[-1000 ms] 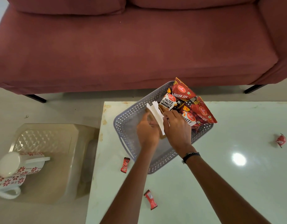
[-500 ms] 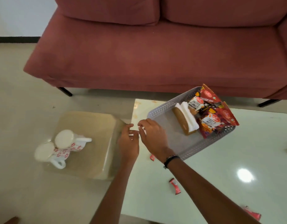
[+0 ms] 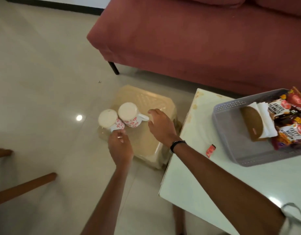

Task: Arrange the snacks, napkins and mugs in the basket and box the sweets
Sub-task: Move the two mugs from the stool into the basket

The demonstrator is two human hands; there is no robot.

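Note:
Two white mugs with red flower prints stand upside down on a beige plastic stool (image 3: 146, 141) to the left of the table. My left hand (image 3: 120, 147) pinches the handle of the left mug (image 3: 107, 118). My right hand (image 3: 160, 127) is spread open, fingertips just beside the handle of the right mug (image 3: 129, 114). On the table, the grey basket (image 3: 231, 138) holds a brown napkin holder (image 3: 252, 123) with white napkins (image 3: 265, 116) and several snack packets (image 3: 289, 121) at its far end. A red wrapped sweet (image 3: 210, 150) lies beside the basket.
The white glossy table (image 3: 197, 180) fills the right side, its corner close to the stool. A pink sofa (image 3: 197, 39) stands behind, with a black leg (image 3: 113, 67) on the tiled floor. Wooden furniture legs (image 3: 24, 187) stick in from the left.
Both hands have left the basket rim and moved left and down to the mugs on the stool. My left hand has closed on the left mug's handle. The view has turned left.

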